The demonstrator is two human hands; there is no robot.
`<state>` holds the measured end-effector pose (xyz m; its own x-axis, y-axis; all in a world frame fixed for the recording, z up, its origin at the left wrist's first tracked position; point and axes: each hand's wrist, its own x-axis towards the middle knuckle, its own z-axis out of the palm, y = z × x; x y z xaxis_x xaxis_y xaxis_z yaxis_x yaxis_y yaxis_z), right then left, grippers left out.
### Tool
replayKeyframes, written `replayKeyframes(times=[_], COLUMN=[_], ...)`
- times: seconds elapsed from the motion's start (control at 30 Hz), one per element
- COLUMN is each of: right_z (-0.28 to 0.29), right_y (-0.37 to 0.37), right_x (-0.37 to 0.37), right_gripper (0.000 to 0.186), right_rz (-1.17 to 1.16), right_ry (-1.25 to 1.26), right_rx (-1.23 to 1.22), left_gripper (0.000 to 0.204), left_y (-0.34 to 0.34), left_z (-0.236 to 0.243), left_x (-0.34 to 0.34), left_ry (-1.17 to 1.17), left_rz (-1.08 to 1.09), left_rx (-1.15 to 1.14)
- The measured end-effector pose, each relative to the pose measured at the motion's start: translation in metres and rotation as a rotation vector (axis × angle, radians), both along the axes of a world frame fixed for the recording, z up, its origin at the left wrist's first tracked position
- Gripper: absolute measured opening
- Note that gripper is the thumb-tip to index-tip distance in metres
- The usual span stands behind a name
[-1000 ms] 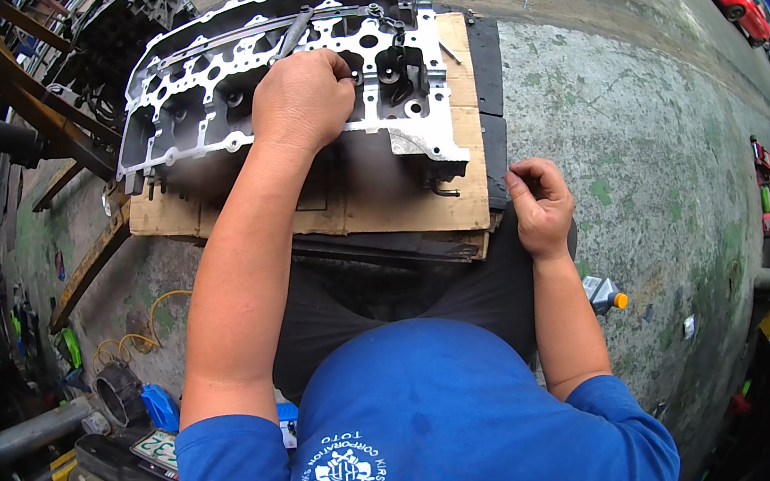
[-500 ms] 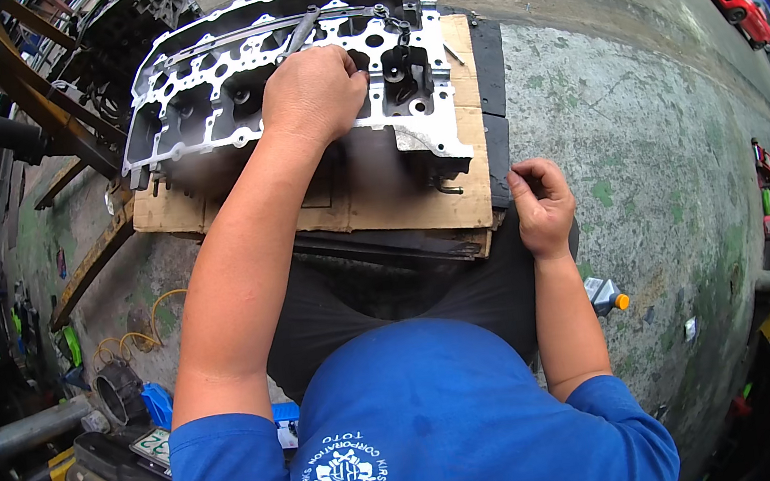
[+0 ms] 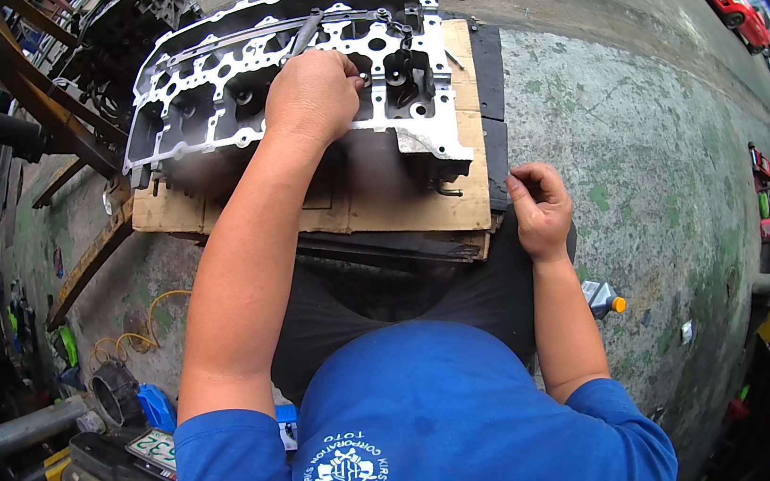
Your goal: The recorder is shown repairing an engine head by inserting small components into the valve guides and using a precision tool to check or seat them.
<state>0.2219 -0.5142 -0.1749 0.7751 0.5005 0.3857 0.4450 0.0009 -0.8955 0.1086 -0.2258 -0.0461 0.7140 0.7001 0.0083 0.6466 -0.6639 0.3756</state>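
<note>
A silver engine cylinder head [image 3: 239,124], full of open bays and bolt holes, lies on a cardboard sheet [image 3: 476,202]. My left hand [image 3: 312,97] is over its middle with the fingers curled down into it; the fingertips and anything in them are hidden behind the hand. A dark grey rod-like tool [image 3: 308,31] lies slanted across the casting, just beyond my left knuckles. Above my right thigh, my right hand [image 3: 543,208] is closed, thumb against the bent index finger. Whether it pinches something small cannot be seen.
Under the cardboard is a dark worktop [image 3: 491,86], with a thin metal rod [image 3: 455,60] near its right end. A yellow-brown steel stand [image 3: 72,115] rises at left. A grey bottle with an orange cap [image 3: 604,297] lies on the floor at right, and a yellow hose [image 3: 135,340] at left.
My left hand has shifted slightly, its fingers still down in the cylinder head. My right hand keeps its closed pose, and the view has moved a little.
</note>
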Motion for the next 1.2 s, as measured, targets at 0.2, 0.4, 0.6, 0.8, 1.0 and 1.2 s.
replayKeyframes(times=[0.2,0.4,0.6,0.8,1.0,1.2], right_z=[-0.009,0.038,0.117,0.13,0.134,0.134], right_y=[-0.002,-0.005,0.074,0.151,0.166,0.17], right_x=[0.001,0.017,-0.005,-0.01,-0.014,-0.014], right_gripper=[0.012,0.015,0.018,0.012,0.012,0.014], right_rz=[-0.006,-0.052,0.307,0.318,0.287,0.302], right_ry=[0.113,0.211,0.019,-0.257,-0.307,-0.345], right_rx=[0.082,0.317,0.379,0.024,-0.179,-0.267], left_gripper=[0.022,0.02,0.025,0.029,0.03,0.029], left_y=[0.001,0.006,0.109,0.164,0.18,0.179], left_z=[-0.002,0.015,0.025,0.006,-0.015,-0.017], left_x=[-0.008,-0.061,-0.112,-0.116,-0.119,-0.118], left_ry=[-0.006,-0.606,-0.619,-0.414,-0.38,-0.354], left_rz=[-0.046,-0.163,-0.011,-0.116,-0.186,-0.174], left_rx=[0.006,0.005,0.145,0.332,0.301,0.339])
